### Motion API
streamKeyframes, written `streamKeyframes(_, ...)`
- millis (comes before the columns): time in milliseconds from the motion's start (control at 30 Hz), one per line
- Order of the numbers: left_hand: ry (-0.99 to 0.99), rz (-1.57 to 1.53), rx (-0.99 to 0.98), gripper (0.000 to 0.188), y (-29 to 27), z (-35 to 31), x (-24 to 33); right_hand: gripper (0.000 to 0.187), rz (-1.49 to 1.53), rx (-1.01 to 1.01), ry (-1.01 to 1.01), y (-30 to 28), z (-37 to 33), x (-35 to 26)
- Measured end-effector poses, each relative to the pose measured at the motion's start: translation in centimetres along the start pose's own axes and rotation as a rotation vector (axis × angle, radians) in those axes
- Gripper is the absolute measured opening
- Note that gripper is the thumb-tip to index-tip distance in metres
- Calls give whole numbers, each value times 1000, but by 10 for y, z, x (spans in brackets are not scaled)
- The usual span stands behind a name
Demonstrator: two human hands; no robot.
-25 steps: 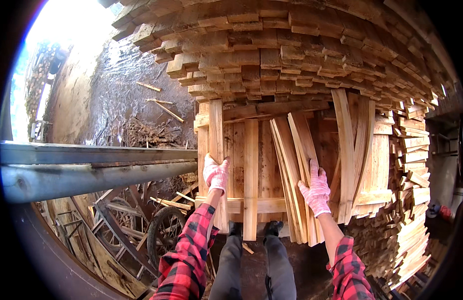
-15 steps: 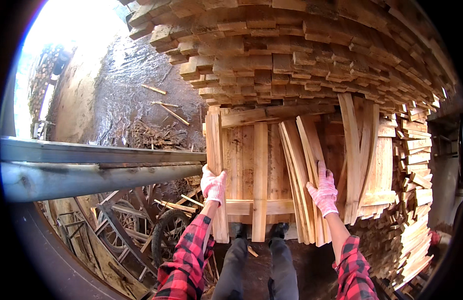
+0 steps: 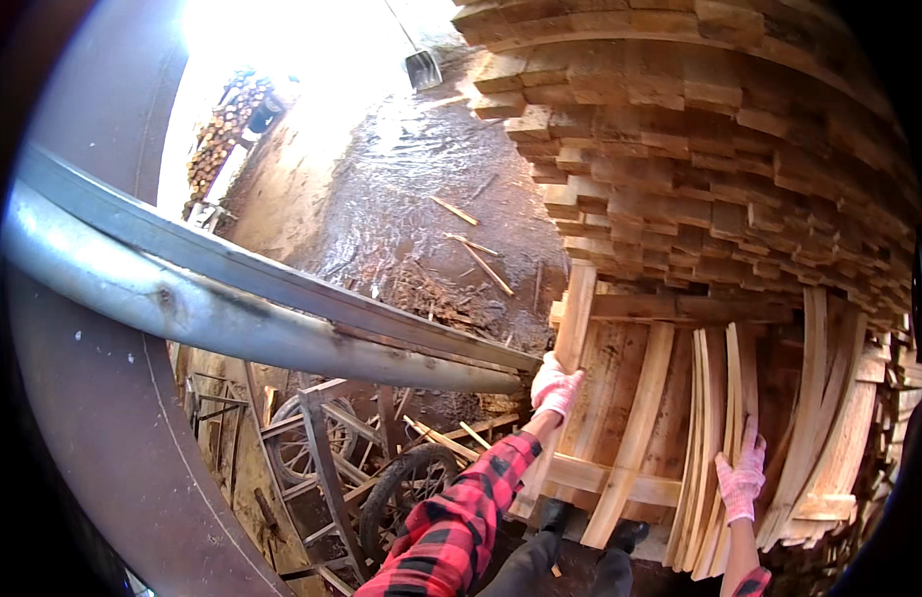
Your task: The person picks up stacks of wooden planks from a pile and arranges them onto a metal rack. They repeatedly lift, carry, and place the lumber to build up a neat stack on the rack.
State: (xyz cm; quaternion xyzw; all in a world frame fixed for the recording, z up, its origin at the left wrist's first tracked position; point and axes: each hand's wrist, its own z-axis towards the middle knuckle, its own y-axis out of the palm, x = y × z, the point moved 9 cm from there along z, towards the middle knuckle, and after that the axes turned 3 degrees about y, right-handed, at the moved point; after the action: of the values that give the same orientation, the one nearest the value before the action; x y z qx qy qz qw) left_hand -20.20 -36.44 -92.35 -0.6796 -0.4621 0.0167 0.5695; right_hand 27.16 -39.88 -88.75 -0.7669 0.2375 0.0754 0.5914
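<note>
My left hand (image 3: 557,386), in a pink-and-white knit glove, is closed round the leftmost wooden board (image 3: 577,316), a long narrow plank standing near the left end of the row. My right hand (image 3: 742,474), gloved alike, lies against a board (image 3: 734,393) in the right-hand group, its fingers stretched along the wood and its thumb apart. Just left of it lean more thin boards (image 3: 696,448), close together. Between my hands a single board (image 3: 635,428) slants over a flat bed of planks (image 3: 610,358).
A high stack of boards (image 3: 680,129) rises beyond my hands. More boards (image 3: 814,408) lean at the right. A metal rail (image 3: 232,308) crosses from the left. Below it stand a wheeled frame (image 3: 316,438) and a tyre (image 3: 411,488). A shovel (image 3: 422,70) is farther off on wet ground (image 3: 381,179).
The view has swung left, so the boards and both hands now appear farther right and lower. My left hand keeps its hold on the same board; the right stays against its group.
</note>
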Motion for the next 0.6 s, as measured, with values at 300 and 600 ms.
streamKeyframes(300,63,-18,-18,74,-6,-1,9,91,-166,81,-21,-23,-15,-21)
streamKeyframes(600,25,-298,-209,49,10,9,-16,91,320,-129,-69,44,-53,-189)
